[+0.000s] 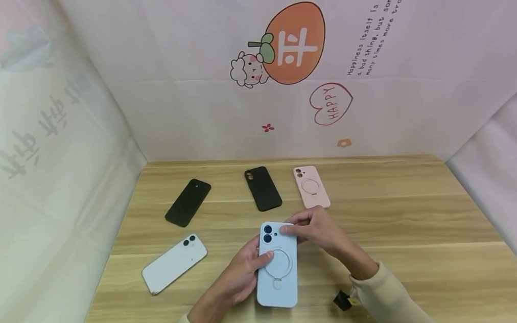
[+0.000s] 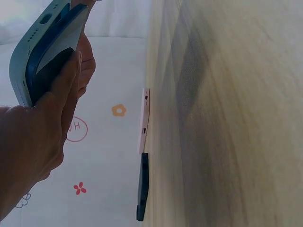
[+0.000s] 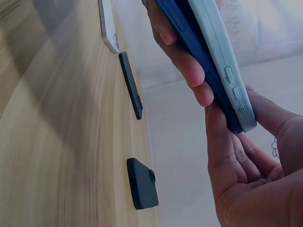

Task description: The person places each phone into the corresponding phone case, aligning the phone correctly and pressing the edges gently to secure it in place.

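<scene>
1. Pale pink backdrop sheets with a cartoon sheep and an orange fruit (image 1: 295, 43) close in the wooden desk (image 1: 431, 238) on three sides.
2. At the lower centre of the head view we hold a light blue phone case (image 1: 277, 267) above the desk, its ring stand facing up.
3. Our left hand (image 1: 241, 276) grips the case along its left edge, thumb laid on the back near the ring.
4. Our right hand (image 1: 320, 230) pinches the top right corner beside the camera cutout.
5. Both wrist views show a dark blue phone (image 3: 199, 56) seated in the case, its edge lying just inside the pale rim; we cannot tell whether it is fully pressed home.
6. Left of the hands, a white phone (image 1: 174, 264) lies flat on the desk with its back up.
7. Toward the back of the desk, three things lie in a row, apart from one another: a black case (image 1: 188, 202) at the left, tilted; a second black case (image 1: 263, 188) in the middle; a pink case (image 1: 311, 186) with a ring stand at the right, near our right hand.
</scene>
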`<state>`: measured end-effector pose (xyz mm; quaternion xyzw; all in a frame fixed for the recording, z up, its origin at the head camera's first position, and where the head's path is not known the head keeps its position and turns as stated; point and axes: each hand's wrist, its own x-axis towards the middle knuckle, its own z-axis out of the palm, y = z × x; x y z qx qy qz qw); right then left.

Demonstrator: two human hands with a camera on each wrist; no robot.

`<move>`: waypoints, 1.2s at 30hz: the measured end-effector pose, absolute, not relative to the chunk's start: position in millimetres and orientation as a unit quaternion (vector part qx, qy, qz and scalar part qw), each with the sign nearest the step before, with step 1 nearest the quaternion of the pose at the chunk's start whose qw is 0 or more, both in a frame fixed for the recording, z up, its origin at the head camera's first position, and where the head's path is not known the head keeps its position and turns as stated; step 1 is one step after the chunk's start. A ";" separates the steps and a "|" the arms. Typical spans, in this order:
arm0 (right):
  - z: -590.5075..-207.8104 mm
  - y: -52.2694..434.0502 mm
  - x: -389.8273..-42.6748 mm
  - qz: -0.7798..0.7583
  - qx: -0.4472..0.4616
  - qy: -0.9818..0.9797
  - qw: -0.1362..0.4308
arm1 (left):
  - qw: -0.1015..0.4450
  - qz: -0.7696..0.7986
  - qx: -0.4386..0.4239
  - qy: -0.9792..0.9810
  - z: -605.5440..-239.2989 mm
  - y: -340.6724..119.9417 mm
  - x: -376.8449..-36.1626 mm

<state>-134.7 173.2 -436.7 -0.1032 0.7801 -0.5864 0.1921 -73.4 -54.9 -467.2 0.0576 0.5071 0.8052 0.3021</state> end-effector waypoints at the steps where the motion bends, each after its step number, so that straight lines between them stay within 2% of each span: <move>1: -436.4 173.4 -134.5 -0.589 -0.102 0.778 0.193 | 0.302 0.805 0.058 0.508 -466.6 -54.8 -73.1; 36: -438.4 175.9 -129.0 -0.638 -0.106 0.738 0.195 | 0.310 0.804 0.061 0.504 -458.1 -57.9 -67.2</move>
